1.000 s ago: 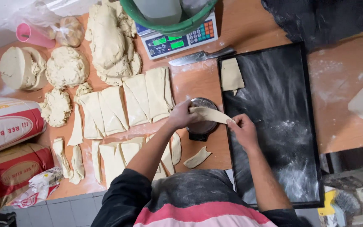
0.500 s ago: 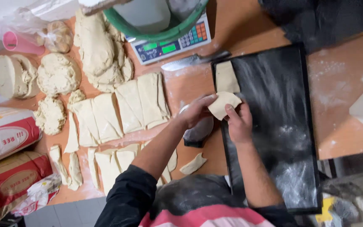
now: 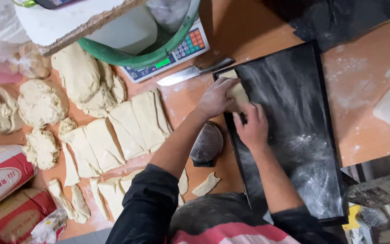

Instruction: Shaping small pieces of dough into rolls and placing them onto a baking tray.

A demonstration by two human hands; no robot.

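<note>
Dough piece (image 3: 238, 92), pale and flat, lies at the near-left corner of the black tray (image 3: 303, 113), by the knife (image 3: 194, 72). Left hand (image 3: 215, 98) presses on it with fingers curled over its edge; right hand (image 3: 251, 126) rests just below it, fingers bent down on the piece and the tray. Left of the tray, a dark scraper (image 3: 207, 144) sits on the orange worktop (image 3: 249, 27) beside cut dough squares (image 3: 123, 131). Far left of the tray lie two bags, one white with red print (image 3: 1, 174), one red-brown (image 3: 10, 219). Above the knife stands a scale (image 3: 177, 54) with a green bowl (image 3: 127, 56).

Bakery: dough slabs (image 3: 127, 131), scale (image 3: 172, 56), tray (image 3: 294, 113)
</note>
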